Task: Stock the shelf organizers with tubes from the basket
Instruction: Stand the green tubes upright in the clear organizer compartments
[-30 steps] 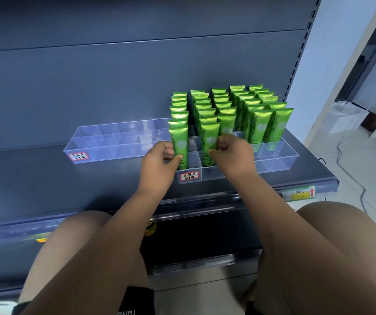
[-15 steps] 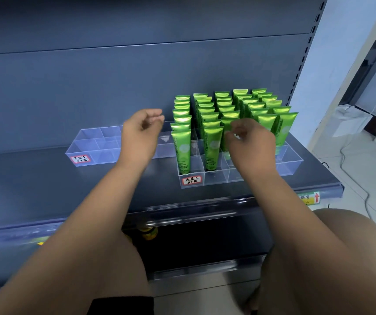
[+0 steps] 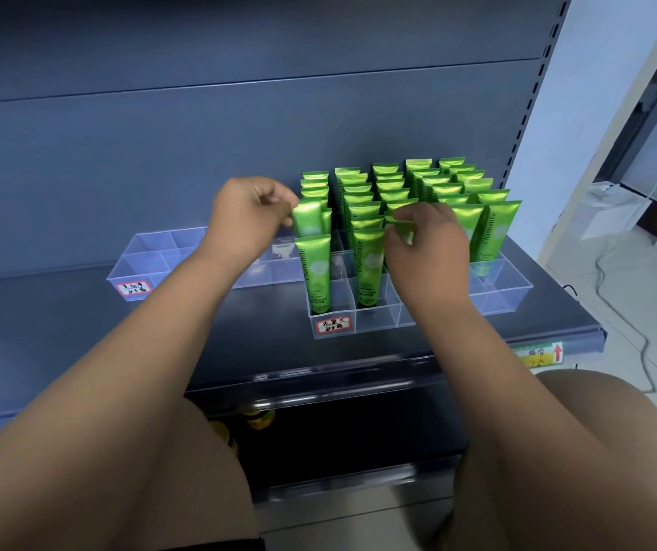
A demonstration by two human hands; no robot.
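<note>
Several green Chamomile tubes stand upright in rows in the clear right organizer on the grey shelf. My left hand pinches the top of a green tube in the leftmost row, second from the front. My right hand pinches the top of another green tube in the third row. Two front tubes stand in front compartments between my hands. The basket is out of view.
A second clear organizer with open compartments sits to the left, with a red-edged label on its front. The shelf edge carries a yellow price tag. A lower shelf holds yellow-lidded jars. A cable lies on the floor at right.
Both hands let go of the two front tubes and rose. My left hand swung left, then came back to the tube behind the front one. My right hand moved to the third row.
</note>
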